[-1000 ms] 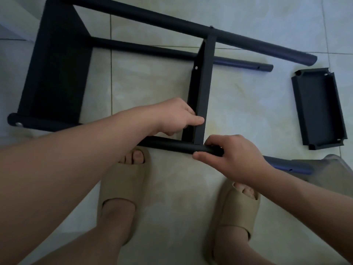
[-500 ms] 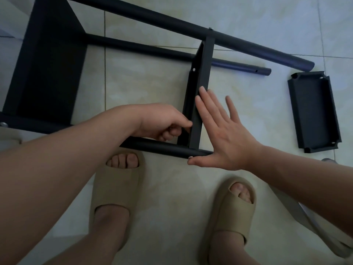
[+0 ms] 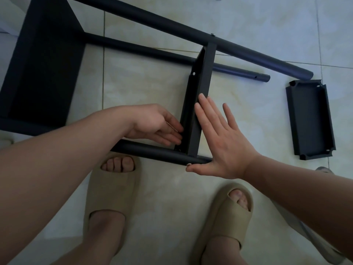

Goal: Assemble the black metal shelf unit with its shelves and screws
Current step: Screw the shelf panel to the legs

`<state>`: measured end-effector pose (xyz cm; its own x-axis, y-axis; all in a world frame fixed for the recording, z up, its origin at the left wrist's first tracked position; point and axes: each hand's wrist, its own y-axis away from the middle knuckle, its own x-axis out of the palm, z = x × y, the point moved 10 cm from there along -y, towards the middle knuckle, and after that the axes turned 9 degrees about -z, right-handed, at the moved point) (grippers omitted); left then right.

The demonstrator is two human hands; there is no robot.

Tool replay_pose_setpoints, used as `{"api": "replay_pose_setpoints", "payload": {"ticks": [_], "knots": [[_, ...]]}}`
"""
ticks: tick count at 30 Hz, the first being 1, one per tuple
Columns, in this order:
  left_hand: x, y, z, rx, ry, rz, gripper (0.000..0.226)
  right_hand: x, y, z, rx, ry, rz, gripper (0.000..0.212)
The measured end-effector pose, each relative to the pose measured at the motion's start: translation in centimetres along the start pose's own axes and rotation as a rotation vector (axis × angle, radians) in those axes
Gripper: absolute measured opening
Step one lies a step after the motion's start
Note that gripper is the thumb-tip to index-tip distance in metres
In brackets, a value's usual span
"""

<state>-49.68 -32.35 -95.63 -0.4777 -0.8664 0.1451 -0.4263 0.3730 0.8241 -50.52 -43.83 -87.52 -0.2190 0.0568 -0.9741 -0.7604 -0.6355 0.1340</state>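
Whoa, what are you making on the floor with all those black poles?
A person is putting together a black metal shelf unit that lies on its side on the tiled floor. The right hand presses flat against the middle shelf, thumb at the near pole beside a small screw. The left hand touches the inside of that shelf with straight fingers. One loose shelf lies apart on the right, not yet fitted.

Beige slip-on slides on both feet, left slide point(image 3: 112, 190) and right slide point(image 3: 227, 217): thick, moulded, one broad band over the instep. Toes show at the open fronts. Left hand point(image 3: 154, 123) and right hand point(image 3: 225, 142) bare, likewise forearms and shins.
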Motion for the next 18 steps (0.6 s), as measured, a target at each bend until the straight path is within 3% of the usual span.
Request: {"api": "replay_pose_setpoints", "payload": {"ticks": [4,11,18], "knots": [[-0.4,0.0,-0.2,0.021,0.043,-0.017,0.021,0.0,0.0,0.0,-0.001,0.010,-0.010,0.126],[-0.4,-0.6,-1.1,0.102,-0.084,-0.062,0.014,-0.1,0.0,0.1,-0.010,0.014,-0.036,0.125],[2.0,-1.3,-0.6,0.042,-0.248,0.043,0.009,-0.1,0.0,0.0,-0.007,-0.012,-0.046,0.125]]}}
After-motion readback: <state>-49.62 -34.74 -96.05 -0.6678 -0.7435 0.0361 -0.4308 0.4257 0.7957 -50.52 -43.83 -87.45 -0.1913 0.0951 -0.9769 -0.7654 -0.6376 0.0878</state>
